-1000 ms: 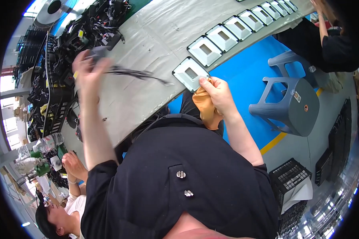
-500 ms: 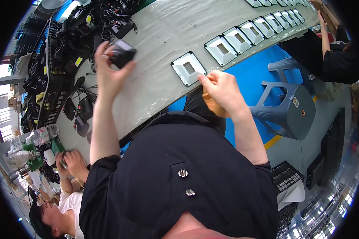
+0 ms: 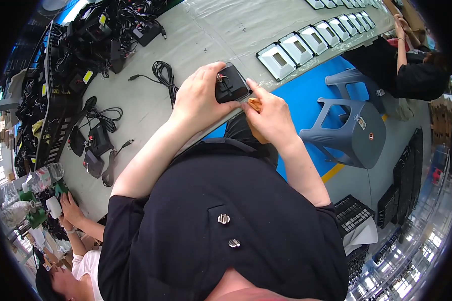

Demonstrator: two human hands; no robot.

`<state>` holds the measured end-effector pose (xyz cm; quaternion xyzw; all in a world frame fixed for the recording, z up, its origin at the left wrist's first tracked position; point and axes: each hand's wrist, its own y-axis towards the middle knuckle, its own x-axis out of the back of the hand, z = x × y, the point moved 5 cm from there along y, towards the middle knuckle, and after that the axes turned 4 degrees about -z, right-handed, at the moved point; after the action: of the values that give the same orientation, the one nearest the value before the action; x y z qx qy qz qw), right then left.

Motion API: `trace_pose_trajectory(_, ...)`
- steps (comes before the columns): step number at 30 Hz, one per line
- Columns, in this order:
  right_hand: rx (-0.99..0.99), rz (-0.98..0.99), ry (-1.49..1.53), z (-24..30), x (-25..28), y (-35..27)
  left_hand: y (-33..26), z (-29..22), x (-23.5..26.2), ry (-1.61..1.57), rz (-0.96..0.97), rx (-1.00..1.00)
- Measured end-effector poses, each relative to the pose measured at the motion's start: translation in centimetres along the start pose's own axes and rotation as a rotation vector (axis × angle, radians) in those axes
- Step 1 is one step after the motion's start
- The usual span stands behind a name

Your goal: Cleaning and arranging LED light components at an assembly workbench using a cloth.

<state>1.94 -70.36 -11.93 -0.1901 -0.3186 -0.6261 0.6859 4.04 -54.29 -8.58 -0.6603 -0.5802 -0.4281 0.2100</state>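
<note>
grey worktable (image 3: 135, 100) below, left hand (image 3: 198, 103) gripping a black box (image 3: 230, 86), right hand (image 3: 270, 116) fingers pinched at its edge

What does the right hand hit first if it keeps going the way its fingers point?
Most likely the black device held in the left hand. The right hand has its fingertips at the device's lower right edge; actual contact is hard to confirm.

Hands brought together

Left hand (image 3: 198, 100) has come down from the far left, carrying the black box (image 3: 231, 86) to the right hand (image 3: 268, 118), fingertips now touching it.
</note>
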Motion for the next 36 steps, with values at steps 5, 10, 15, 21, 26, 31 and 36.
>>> trace_pose_trajectory(5,-0.098,0.123,0.334,-1.3,-0.7,-0.1,0.0,0.0,-1.3,0.090,-0.013,0.008)
trace_pose_trajectory(10,-0.387,0.335,0.880,-2.2,-0.9,0.0,0.4,-0.4,-1.5,0.157,-0.074,0.028)
trace_pose_trajectory(15,-0.375,0.334,0.979,-1.8,-0.9,0.1,0.3,-0.5,-0.9,0.242,-0.081,-0.033)
trace_pose_trajectory(21,-0.262,0.294,0.658,-1.9,-1.7,-1.2,-1.1,0.6,1.1,0.215,-0.047,-0.056)
trace_pose_trajectory(26,-0.153,0.303,0.594,0.6,-1.4,-1.0,-6.6,5.1,6.2,0.407,0.015,0.154)
trace_pose_trajectory(31,-0.155,0.421,0.558,3.9,-1.7,-0.7,-11.9,9.9,12.0,0.350,-0.012,0.320)
trace_pose_trajectory(36,-0.089,0.485,0.550,5.8,-3.2,-0.4,-14.9,10.5,14.7,0.046,-0.094,0.404)
